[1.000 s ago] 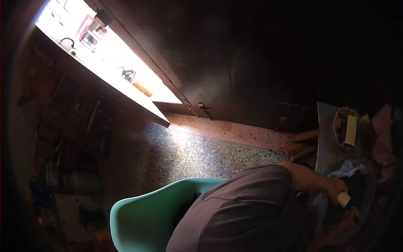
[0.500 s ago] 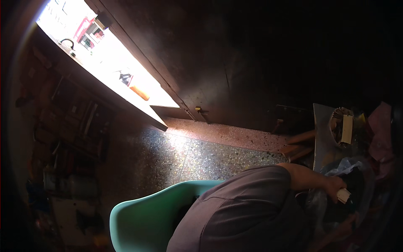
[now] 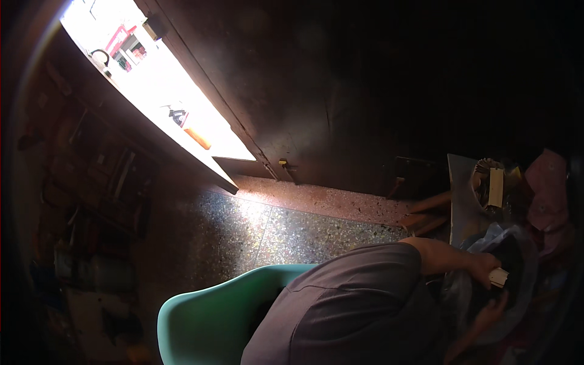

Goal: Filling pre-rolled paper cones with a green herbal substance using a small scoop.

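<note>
My left hand [image 3: 483, 267] is closed on a short bundle of pale, flat strips [image 3: 499, 277] at the lower right, over a dark container lined with clear plastic [image 3: 499, 232]. Just below the bundle, my right hand [image 3: 491, 310] has its fingers curled; what they hold, if anything, is too dim to make out. My grey sleeve and shoulder [image 3: 347, 292] fill the lower middle. Above the container, a grey board [image 3: 457, 210] stands beside a round holder with more pale pieces, one long pale piece [image 3: 496, 187] in front.
A green chair [image 3: 194, 322] is behind me on terrazzo floor [image 3: 286, 225]. A brightly lit counter [image 3: 158, 91] with assorted items runs along the upper left. Dark wall, dim stacked items at left, wooden legs [image 3: 429, 204] and pink cloth [image 3: 544, 201] at right.
My right hand has risen and moved a little left, nearer the bundle. The bundle has tilted slightly in my left hand. The view has shifted slightly.
</note>
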### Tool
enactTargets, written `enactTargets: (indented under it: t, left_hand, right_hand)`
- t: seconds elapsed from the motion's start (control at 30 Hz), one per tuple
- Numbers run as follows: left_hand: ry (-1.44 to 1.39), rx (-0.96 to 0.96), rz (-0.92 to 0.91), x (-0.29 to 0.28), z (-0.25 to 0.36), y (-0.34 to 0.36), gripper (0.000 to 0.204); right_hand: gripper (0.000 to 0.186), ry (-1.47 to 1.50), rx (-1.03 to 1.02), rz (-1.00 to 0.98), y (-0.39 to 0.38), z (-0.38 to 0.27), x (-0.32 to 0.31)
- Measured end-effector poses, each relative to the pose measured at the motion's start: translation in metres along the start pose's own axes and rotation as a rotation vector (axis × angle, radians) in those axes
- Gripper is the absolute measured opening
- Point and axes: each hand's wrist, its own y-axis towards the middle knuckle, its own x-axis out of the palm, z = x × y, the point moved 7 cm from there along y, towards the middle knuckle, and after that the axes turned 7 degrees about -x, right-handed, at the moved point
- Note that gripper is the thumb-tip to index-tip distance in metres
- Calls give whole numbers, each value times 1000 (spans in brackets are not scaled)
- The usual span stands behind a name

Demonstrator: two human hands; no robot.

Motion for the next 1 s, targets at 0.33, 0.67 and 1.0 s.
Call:
enactTargets:
  t: [0.33, 0.67, 1.0]
  left_hand:
    - [-111, 164, 68, 16, 24, 10, 66]
    - [-157, 123, -39, 40, 33, 6, 63]
    - [-807, -172, -617, 32, 62, -45, 53]
  right_hand:
    - [51, 136, -9, 16, 20, -60, -31]
    - [41, -80, -139, 50, 6, -50, -57]
    - [21, 391, 220, 153, -2, -121, -75]
